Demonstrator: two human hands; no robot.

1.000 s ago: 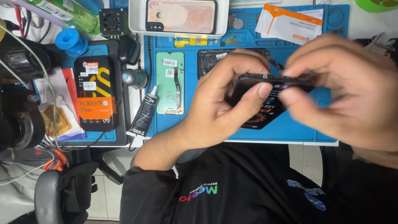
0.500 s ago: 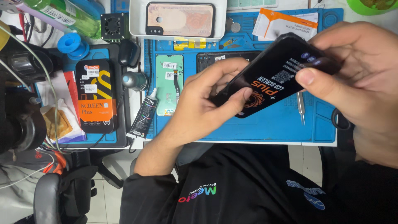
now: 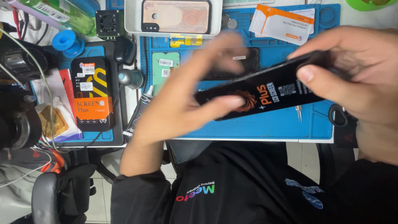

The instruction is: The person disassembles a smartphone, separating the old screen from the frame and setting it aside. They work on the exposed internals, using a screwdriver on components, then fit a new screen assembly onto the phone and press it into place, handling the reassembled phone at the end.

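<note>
Held item: long flat black printed box point(image 3: 269, 93), raised above blue rubber work mat point(image 3: 265, 122), centre frame.
Left hand point(image 3: 182, 103): blurred, thumb pressed on box's 8 o'clock end.
Right hand point(image 3: 356, 79): box's 2 o'clock end gripped.

- The long black box point(image 3: 269, 93) looks like smooth card, a little shiny.
- The blue mat point(image 3: 265, 124) looks like soft, matt rubber.
- The white tray point(image 3: 132, 18) is smooth plastic.
- The orange and white packet point(image 3: 282, 25) looks like thin paper.
- The green bottle point(image 3: 70, 14) is clear, shiny plastic.
</note>
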